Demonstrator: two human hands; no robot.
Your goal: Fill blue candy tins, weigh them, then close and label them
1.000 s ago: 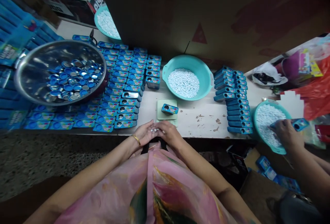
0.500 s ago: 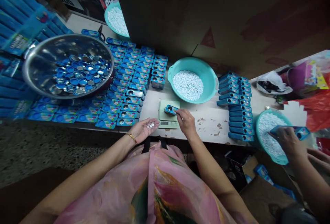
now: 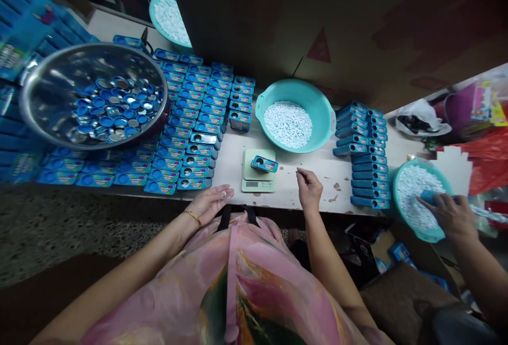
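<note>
My left hand (image 3: 209,203) lies palm up at the table's near edge, fingers loosely stretched, with a few white tablets (image 3: 223,194) resting in it. My right hand (image 3: 309,188) hovers over the table just right of a small green scale (image 3: 257,181), its fingers drawn into a pinch; what they hold is too small to see. A blue tin (image 3: 264,164) sits on the scale. Behind it stands a teal basin (image 3: 322,102) filled with white tablets.
Rows of blue tins (image 3: 190,117) cover the table's left, beside a steel bowl (image 3: 47,70) of round lids. More tins (image 3: 363,160) are stacked at the right. A co-worker's hand (image 3: 446,214) works in a second teal basin (image 3: 397,186). A third basin (image 3: 155,1) stands far back.
My right hand left my left palm, went to the tin on the scale, then drew back to the right. My left palm now shows fewer tablets.
</note>
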